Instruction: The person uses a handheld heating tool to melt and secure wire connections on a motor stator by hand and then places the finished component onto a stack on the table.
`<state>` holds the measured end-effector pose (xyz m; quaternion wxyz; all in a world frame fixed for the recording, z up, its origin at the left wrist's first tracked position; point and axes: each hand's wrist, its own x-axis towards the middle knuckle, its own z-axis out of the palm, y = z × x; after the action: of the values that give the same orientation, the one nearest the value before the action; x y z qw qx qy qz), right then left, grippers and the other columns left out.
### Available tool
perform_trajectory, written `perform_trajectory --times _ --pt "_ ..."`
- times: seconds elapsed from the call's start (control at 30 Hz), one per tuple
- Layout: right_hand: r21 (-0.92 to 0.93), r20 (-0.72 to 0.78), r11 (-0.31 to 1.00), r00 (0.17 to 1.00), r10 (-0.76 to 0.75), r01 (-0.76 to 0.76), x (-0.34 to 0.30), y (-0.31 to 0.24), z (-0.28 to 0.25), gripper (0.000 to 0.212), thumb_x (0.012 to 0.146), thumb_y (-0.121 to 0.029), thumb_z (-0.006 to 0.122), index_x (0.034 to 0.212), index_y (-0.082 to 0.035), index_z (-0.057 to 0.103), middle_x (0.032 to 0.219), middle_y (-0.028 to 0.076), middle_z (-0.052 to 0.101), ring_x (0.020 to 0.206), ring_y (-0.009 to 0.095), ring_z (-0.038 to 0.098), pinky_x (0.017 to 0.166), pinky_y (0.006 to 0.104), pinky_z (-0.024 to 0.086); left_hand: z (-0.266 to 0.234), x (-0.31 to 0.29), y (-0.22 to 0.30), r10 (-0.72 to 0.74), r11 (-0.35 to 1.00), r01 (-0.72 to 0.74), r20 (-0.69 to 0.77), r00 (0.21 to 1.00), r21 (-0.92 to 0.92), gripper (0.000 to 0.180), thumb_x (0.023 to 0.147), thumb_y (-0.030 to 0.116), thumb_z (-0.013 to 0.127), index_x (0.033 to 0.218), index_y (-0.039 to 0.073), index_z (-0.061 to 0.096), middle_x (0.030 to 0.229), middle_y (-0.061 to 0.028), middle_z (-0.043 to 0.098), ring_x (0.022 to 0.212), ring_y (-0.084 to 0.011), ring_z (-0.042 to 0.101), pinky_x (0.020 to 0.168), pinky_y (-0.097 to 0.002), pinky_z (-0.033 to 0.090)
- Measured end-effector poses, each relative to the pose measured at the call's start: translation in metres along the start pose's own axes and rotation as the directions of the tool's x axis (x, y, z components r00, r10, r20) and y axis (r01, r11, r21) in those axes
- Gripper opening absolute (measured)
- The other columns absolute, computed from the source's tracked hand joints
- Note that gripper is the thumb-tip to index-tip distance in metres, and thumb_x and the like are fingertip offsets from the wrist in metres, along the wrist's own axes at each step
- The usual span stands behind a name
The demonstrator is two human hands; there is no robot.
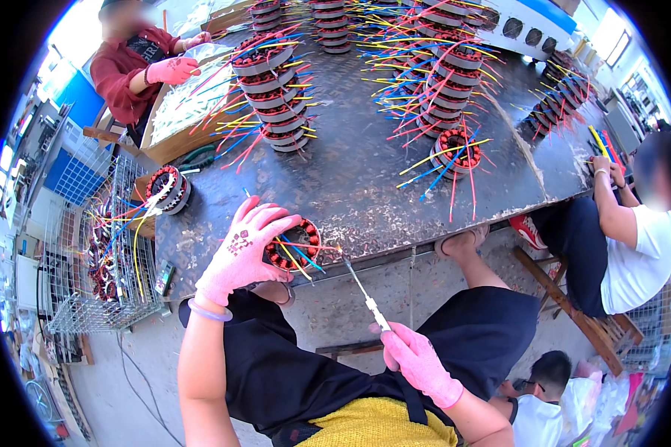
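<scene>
My left hand (pixel 240 249), in a pink glove with a dark print, grips a ring-shaped motor stator (pixel 311 232) just off the table's front edge. Red windings line the ring, and red, yellow and blue wires stick out of it toward the right. Between the fingers of my right hand (pixel 421 365), also pink-gloved, is a slim stick-like tool (pixel 370 302) with a thin metal shaft and a whitish handle part. Its tip, beside the red wire ends, shows a small orange glow. I cannot make out the tool's exact kind.
Tall stator stacks (pixel 276 100) stand farther back on the dark metal table (pixel 335 179). Single stators sit at its right (pixel 456 153) and left (pixel 168 190). A wire basket (pixel 101 309) with wired parts stands left. People sit at the far left, right and lower right.
</scene>
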<state>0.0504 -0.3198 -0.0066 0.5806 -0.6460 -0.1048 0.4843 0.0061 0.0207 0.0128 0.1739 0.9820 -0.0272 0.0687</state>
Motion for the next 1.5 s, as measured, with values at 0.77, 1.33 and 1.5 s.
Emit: perform_trajectory --times 0.77,1.33,1.5 --pt "-0.002 -0.002 1.000 1.000 -0.004 0.004 0.002 0.002 -0.002 0.034 0.105 -0.023 0.049 0.128 -0.001 0.061 0.072 0.001 0.053 0.061 0.009 0.050 0.060 0.0275 0.043 0.001 0.000 0.000 -0.003 1.000 0.003 -0.008 1.000 0.004 0.096 0.047 0.030 0.091 0.135 0.011 0.058 0.133 -0.0099 0.057 0.133 -0.0331 0.048 0.123 -0.0528 0.022" --pt "0.021 -0.009 1.000 1.000 0.003 -0.002 0.002 0.004 -0.001 0.035 0.105 -0.023 0.049 0.129 -0.001 0.060 0.070 0.000 0.051 0.062 0.008 0.047 0.059 0.0263 0.041 0.005 0.000 -0.003 0.011 1.000 -0.011 -0.006 1.000 0.019 0.096 0.048 0.029 0.090 0.136 0.010 0.057 0.133 -0.0100 0.057 0.134 -0.0322 0.047 0.123 -0.0526 0.022" --pt "-0.020 -0.004 1.000 1.000 -0.013 0.013 0.002 0.003 -0.002 0.035 0.105 -0.024 0.049 0.128 -0.001 0.061 0.069 0.000 0.050 0.062 0.008 0.047 0.059 0.0266 0.041 0.005 0.000 -0.002 -0.002 1.000 0.002 -0.004 1.000 0.012 0.096 0.048 0.030 0.090 0.136 0.011 0.057 0.133 -0.0099 0.058 0.135 -0.0315 0.047 0.123 -0.0523 0.022"
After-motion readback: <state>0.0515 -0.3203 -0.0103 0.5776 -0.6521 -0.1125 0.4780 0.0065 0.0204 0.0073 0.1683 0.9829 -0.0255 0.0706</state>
